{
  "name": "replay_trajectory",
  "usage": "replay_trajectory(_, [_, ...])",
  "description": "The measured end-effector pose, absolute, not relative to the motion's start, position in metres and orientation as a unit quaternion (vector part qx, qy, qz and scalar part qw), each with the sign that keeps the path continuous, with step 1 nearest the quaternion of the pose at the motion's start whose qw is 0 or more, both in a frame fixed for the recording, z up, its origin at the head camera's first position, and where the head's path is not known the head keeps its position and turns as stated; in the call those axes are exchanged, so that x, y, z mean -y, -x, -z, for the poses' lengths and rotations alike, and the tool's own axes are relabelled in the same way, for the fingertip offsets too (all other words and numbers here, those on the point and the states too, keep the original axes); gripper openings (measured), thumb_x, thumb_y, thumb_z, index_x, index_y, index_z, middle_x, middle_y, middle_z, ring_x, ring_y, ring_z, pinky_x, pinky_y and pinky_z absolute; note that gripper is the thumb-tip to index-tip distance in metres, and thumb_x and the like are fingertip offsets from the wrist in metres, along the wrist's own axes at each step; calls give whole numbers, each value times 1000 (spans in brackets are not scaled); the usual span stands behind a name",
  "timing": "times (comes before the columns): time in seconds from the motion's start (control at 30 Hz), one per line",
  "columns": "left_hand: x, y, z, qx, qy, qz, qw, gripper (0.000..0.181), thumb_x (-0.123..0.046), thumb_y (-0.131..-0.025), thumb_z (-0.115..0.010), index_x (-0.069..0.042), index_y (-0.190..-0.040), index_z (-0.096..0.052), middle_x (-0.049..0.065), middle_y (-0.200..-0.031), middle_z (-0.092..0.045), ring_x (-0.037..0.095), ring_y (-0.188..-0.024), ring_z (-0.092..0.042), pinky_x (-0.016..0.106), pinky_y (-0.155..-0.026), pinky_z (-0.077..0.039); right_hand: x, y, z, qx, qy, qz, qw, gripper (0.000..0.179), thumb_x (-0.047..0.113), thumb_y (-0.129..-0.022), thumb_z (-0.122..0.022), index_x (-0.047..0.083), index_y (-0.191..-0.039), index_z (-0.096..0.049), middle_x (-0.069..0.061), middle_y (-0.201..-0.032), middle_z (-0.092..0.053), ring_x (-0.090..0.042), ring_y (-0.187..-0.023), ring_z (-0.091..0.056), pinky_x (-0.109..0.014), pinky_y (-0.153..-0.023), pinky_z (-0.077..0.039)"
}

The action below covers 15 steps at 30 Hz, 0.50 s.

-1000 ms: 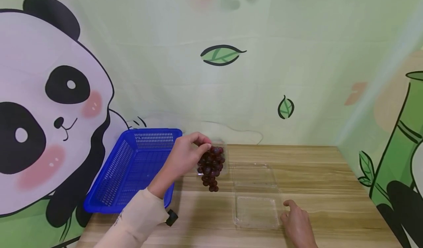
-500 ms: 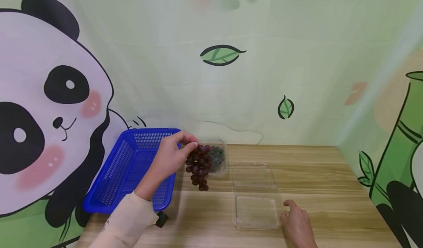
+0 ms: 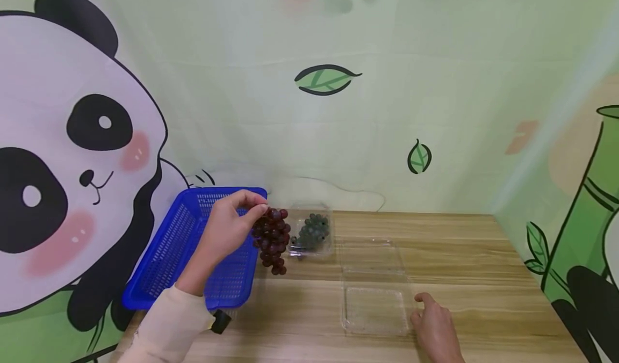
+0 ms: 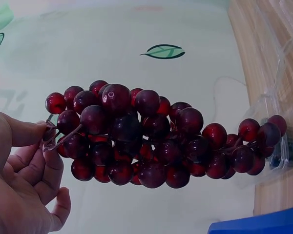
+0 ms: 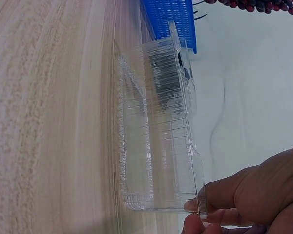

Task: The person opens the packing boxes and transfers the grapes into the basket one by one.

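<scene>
A bunch of dark red grapes (image 3: 272,239) hangs from my left hand (image 3: 224,226), beside the right rim of the blue basket. In the left wrist view the thumb and fingers pinch its stem (image 4: 51,139), and the grapes (image 4: 141,139) stretch out past the fingertips. My right hand (image 3: 435,325) is at the right side of a clear plastic clamshell box (image 3: 374,312), whose lid is open. From the right wrist view, the thumb and fingers of the right hand (image 5: 263,195) pinch a corner of the clear box (image 5: 158,204).
The blue perforated basket (image 3: 128,301) stands at the left of the wooden table (image 3: 459,250). A second clear box (image 3: 296,220), holding dark green grapes (image 3: 314,229), stands at the back by the green panda-print cloth (image 3: 242,84).
My left hand has carried the red grapes leftward, from in front of the rear clear box to the basket's right edge, uncovering the dark green grapes. The right hand and its box have stayed put.
</scene>
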<state>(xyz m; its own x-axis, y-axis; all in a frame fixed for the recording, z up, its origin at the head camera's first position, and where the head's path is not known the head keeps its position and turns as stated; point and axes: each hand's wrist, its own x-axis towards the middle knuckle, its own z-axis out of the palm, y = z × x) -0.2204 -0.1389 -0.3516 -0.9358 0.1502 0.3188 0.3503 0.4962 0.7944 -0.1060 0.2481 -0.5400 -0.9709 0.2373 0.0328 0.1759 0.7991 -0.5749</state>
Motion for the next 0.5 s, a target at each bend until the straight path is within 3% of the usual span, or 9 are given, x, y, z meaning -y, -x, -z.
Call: replay_trajectory(0.5, [170, 217, 345, 872, 124, 453, 138, 16, -19, -103, -67, -4, -107, -72, 10, -106, -74, 22, -98, -66, 26, -79, -51, -249, 106, 540, 945, 112, -303, 50, 35, -4, -85, -61, -12, -119, -61, 1, -58, -44, -19, -56, -44, -37, -54, -42])
